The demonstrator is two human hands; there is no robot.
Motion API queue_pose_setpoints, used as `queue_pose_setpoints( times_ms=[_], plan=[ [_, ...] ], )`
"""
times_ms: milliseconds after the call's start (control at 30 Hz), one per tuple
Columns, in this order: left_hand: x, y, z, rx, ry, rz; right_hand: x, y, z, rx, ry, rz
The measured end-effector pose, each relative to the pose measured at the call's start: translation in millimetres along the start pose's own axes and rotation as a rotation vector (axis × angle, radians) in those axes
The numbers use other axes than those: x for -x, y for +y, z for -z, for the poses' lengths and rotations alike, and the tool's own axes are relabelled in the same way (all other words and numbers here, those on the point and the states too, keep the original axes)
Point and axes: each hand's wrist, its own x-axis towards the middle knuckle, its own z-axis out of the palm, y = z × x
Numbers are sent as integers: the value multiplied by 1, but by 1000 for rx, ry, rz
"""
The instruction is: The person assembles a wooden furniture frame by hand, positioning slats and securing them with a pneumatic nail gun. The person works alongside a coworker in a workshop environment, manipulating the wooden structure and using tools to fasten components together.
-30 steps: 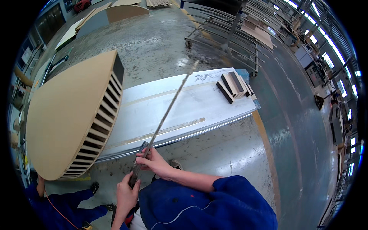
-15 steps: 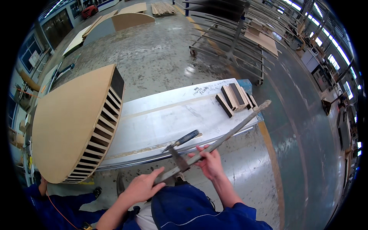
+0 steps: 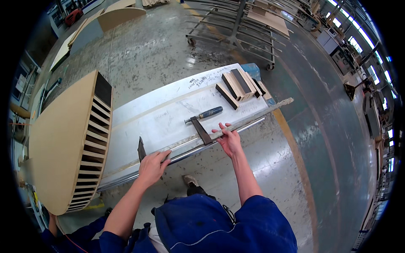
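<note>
A long, worn bar clamp (image 3: pixel 261 114) lies slantwise along the near edge of a white-topped table (image 3: pixel 156 126), held in both hands. My left hand (image 3: pixel 152 168) grips its bar near the fixed jaw (image 3: pixel 141 149), fingers over the top. Farther right, my right hand (image 3: pixel 230 141) holds the bar between thumb and fingers, just past the sliding arm (image 3: pixel 201 131). A dark blue screw handle (image 3: pixel 211 112) sits on that arm, over the tabletop. Whether the clamp rests on the table or hangs just above it, I cannot tell.
On the table's left stands a curved wooden panel (image 3: pixel 63 143) with slatted sides. Several dark-edged wood blocks (image 3: pixel 238 86) lie at the far right. Beyond is a wheeled metal rack (image 3: pixel 236 31). At lower left, another person's blue sleeve (image 3: pixel 76 234) shows beside the panel.
Both hands have carried the clamp forward, away from my body and over the table's near edge. Its fixed jaw now shows above the tabletop. The view has shifted.
</note>
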Motion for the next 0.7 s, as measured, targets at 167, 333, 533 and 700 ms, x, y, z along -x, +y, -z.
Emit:
queue_pose_setpoints(
  times_ms=[167, 333, 533, 700],
  plan=[
    [-18, -12, -26, -77, 16, 33, -23, -12, 26, 388, 2, -181],
    [-31, -54, -53, -16, 20, 58, -47, -16, 38, 937, 112, -189],
    [-50, -70, -52, -110, 95, 96, -75, -22, 28, 1264, 110, -153],
    [-21, -56, -27, 23, 93, 219, -44, -47, -77, 1673, -176, 220]
  ],
)
